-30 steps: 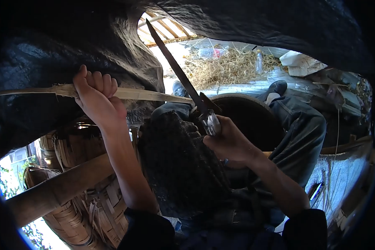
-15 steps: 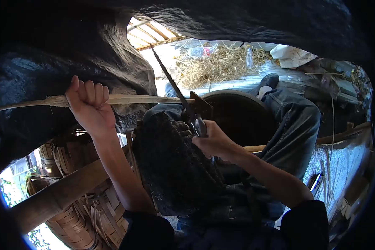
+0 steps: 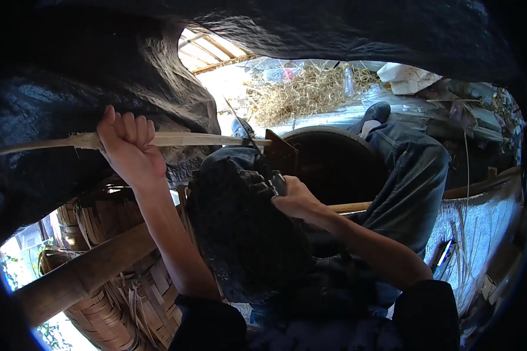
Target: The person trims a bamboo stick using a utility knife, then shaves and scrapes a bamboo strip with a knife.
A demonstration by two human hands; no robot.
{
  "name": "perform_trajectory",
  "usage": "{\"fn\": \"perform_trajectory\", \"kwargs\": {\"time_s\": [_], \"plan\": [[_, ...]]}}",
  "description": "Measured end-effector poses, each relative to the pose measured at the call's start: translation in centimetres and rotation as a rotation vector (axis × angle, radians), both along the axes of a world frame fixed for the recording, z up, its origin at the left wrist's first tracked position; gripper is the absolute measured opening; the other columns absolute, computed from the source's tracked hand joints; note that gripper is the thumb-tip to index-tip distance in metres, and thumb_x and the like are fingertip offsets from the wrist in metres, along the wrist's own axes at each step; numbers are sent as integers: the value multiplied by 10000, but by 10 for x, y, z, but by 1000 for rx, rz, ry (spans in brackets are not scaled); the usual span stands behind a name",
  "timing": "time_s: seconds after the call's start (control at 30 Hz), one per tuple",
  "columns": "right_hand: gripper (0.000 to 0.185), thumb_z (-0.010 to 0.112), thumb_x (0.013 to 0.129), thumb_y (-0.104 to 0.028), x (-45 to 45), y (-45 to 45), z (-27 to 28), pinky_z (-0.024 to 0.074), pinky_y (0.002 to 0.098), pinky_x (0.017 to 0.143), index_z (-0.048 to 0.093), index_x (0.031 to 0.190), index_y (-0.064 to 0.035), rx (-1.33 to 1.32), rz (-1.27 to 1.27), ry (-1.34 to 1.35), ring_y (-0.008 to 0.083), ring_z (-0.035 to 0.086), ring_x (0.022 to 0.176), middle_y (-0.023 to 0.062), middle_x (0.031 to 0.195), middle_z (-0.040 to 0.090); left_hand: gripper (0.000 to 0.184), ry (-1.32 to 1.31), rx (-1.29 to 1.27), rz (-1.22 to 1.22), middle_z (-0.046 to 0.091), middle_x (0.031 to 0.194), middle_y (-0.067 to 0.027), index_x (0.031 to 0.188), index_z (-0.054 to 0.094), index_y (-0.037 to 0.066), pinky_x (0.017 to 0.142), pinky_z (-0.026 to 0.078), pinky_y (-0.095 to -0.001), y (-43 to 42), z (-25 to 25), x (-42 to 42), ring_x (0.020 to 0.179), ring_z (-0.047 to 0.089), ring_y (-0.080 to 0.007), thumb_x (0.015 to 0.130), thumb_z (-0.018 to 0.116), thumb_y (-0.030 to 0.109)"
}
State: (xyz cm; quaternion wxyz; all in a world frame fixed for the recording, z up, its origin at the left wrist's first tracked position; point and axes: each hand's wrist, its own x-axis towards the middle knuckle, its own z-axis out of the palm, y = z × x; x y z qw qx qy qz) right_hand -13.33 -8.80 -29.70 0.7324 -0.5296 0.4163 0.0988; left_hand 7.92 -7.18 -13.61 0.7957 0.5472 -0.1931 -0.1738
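Observation:
My left hand (image 3: 132,140) is closed in a fist around a long pale bamboo strip (image 3: 199,139). The strip runs roughly level, past the fist to the left edge and rightward to a flat brown plate (image 3: 281,153). In my right hand (image 3: 298,199) is the dark handle of a long-bladed knife (image 3: 267,169). Its thin dark blade slants up and left, crossing the strip near the right end; whether it touches the strip I cannot tell. A rough dark pad (image 3: 240,234) lies over my left leg, below the strip.
A round dark tub (image 3: 339,130) stands between my legs. Straw (image 3: 298,93) and a clear bottle (image 3: 348,82) lie ahead. Black sheeting (image 3: 99,64) hangs left and above. A bamboo pole (image 3: 93,272) and woven baskets (image 3: 108,316) are at lower left.
My right hand has moved slightly down, and the knife's blade tip has dropped lower. My left hand keeps its grip on the bamboo strip, nearly in place.

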Motion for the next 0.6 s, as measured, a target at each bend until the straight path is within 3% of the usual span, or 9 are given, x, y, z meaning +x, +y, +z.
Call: {"fn": "perform_trajectory", "kwargs": {"time_s": [0.13, 0.2, 0.23, 0.3, 0.4, 0.47, 0.53, 0.6], "plan": [[234, 556, 722, -115, -2, -17, -9, 477, 378, 593, 535, 892, 44, 17, 59, -106, 301, 625, 629, 176, 672, 607, 463, -16, 4, 25, 122, 489, 37, 548, 169, 161, 431, 117, -266, -1, 0, 1, 434, 83, -76, 882, 491, 160], [212, 557, 718, -104, 2, -38, 27, 475, 363, 589, 537, 869, 43, -348, 97, -272, 307, 618, 616, 181, 654, 593, 462, -11, 5, 35, 122, 490, 36, 550, 171, 161, 431, 118, -266, -2, -1, 1, 434, 86, -77, 880, 494, 159], [212, 557, 718, -104, 4, -41, 37, 475, 363, 589, 537, 869, 43, -353, 104, -271, 307, 618, 616, 181, 654, 593, 461, -16, 3, 54, 121, 491, 35, 551, 172, 161, 430, 119, -266, -2, -1, 3, 434, 89, -78, 878, 498, 159], [117, 548, 711, -42, 7, -38, 50, 386, 316, 486, 489, 789, 22, -366, -76, -491, 123, 482, 519, 69, 576, 486, 462, -17, 11, 96, 121, 491, 35, 551, 172, 162, 429, 120, -266, -4, 0, 6, 434, 90, -78, 875, 501, 157], [125, 545, 716, -45, 3, -21, 39, 404, 313, 513, 500, 808, 27, -319, -49, -403, 126, 489, 536, 76, 586, 500, 462, -16, 24, 136, 121, 493, 36, 553, 171, 165, 427, 121, -266, -6, -1, 10, 434, 88, -78, 872, 503, 152], [169, 558, 716, -75, -6, -6, -17, 437, 329, 555, 530, 851, 23, -323, 2, -339, 147, 536, 585, 98, 616, 530, 461, -17, 22, 138, 120, 495, 36, 554, 170, 165, 427, 120, -266, -4, -1, 11, 435, 86, -79, 872, 503, 150], [214, 581, 702, -120, -14, -9, -54, 483, 377, 667, 539, 843, 35, -158, 88, 37, 324, 632, 745, 211, 737, 612, 458, -26, 28, 170, 117, 498, 34, 556, 168, 163, 427, 120, -268, -1, -2, 11, 438, 87, -80, 873, 499, 148], [225, 587, 700, -132, -12, -30, -38, 482, 378, 672, 542, 842, 38, -223, 135, 26, 318, 633, 764, 212, 756, 616, 458, -31, 10, 150, 118, 499, 33, 556, 167, 162, 428, 120, -268, -5, 0, 10, 438, 88, -81, 874, 496, 148]]}}
